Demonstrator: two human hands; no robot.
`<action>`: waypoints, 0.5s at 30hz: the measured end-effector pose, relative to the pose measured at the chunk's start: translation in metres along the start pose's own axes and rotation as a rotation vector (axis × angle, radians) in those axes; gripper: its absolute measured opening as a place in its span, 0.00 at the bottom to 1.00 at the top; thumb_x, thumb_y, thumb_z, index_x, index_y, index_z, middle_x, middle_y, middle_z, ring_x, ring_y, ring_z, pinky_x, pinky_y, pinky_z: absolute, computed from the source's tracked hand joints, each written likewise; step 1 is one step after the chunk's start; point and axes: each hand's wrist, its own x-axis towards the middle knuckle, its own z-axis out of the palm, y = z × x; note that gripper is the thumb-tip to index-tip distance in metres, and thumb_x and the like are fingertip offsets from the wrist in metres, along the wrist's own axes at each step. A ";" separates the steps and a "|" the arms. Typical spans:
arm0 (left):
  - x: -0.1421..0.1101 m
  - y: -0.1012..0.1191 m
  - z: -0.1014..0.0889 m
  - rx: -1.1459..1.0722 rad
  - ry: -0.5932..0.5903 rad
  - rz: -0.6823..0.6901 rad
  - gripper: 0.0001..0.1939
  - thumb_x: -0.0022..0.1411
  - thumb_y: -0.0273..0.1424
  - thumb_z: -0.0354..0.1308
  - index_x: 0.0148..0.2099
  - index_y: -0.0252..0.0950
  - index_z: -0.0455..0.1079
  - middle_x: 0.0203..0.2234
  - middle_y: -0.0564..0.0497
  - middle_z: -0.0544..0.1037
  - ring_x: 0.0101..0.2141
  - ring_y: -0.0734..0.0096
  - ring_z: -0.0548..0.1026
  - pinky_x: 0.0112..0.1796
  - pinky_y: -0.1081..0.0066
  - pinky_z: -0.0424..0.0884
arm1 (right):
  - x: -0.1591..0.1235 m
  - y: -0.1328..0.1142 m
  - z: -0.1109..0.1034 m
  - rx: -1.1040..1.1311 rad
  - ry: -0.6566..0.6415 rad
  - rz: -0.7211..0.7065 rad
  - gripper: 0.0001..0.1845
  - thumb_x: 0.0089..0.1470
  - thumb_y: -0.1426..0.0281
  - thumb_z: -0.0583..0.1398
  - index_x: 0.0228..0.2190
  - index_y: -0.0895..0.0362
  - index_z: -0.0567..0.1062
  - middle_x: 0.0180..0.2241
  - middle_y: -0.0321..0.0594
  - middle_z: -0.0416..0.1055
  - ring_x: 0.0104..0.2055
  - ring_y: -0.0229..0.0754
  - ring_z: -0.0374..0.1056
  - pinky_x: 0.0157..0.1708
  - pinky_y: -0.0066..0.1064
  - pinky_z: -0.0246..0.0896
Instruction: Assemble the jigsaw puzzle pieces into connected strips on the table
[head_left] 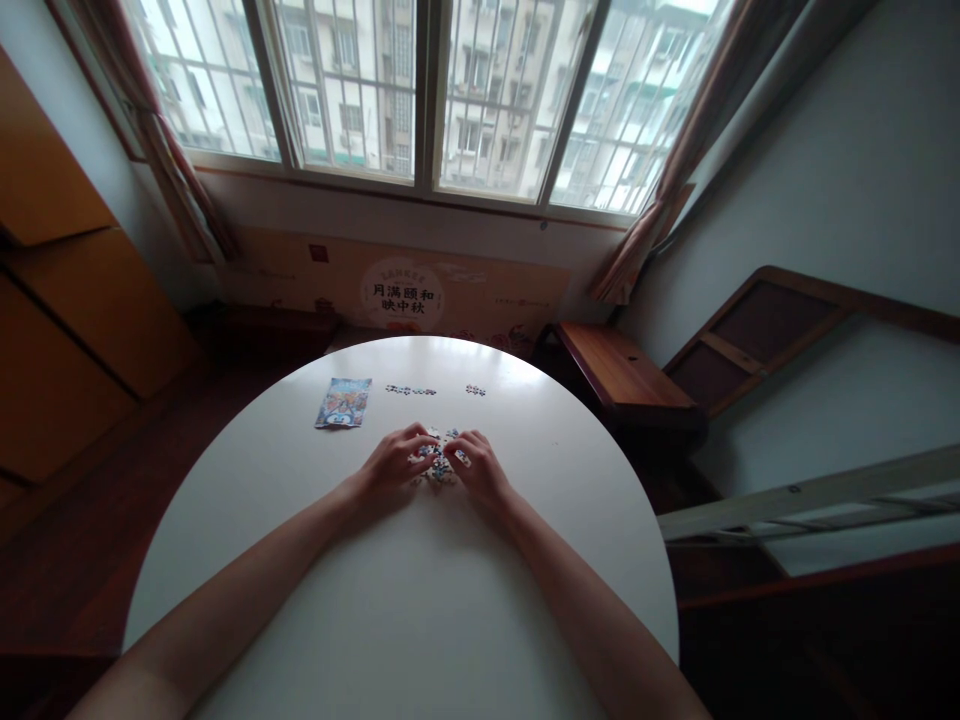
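A small heap of loose jigsaw puzzle pieces, blue, white and dark, lies near the middle of the round white table. My left hand rests at the heap's left side, fingers curved and apart, with thumb and forefinger reaching over the pieces. From the right, my right hand bends over the same heap; pieces show in the gap between its thumb and fingers. No piece is clearly gripped in either hand, though the fingertips are small and partly hidden among the pieces.
Beyond my hands lie a row of puzzle pieces and a smaller cluster of pieces. A colourful picture sheet or packet is at the left. A wooden bench stands behind the table at right, below barred windows.
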 end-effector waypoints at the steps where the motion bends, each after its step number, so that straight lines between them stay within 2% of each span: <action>1: 0.000 0.000 0.000 0.006 0.002 -0.001 0.09 0.61 0.30 0.56 0.45 0.38 0.72 0.36 0.48 0.73 0.30 0.74 0.73 0.33 0.72 0.71 | 0.000 0.000 0.000 -0.003 0.001 0.000 0.05 0.58 0.70 0.59 0.30 0.54 0.74 0.30 0.39 0.71 0.37 0.41 0.64 0.41 0.33 0.59; 15: 0.001 -0.003 -0.002 0.037 -0.003 0.031 0.10 0.61 0.29 0.56 0.46 0.38 0.72 0.36 0.48 0.73 0.29 0.74 0.72 0.33 0.71 0.72 | 0.003 -0.002 0.000 -0.035 0.005 0.000 0.04 0.57 0.71 0.60 0.30 0.54 0.74 0.31 0.38 0.71 0.37 0.41 0.63 0.42 0.33 0.57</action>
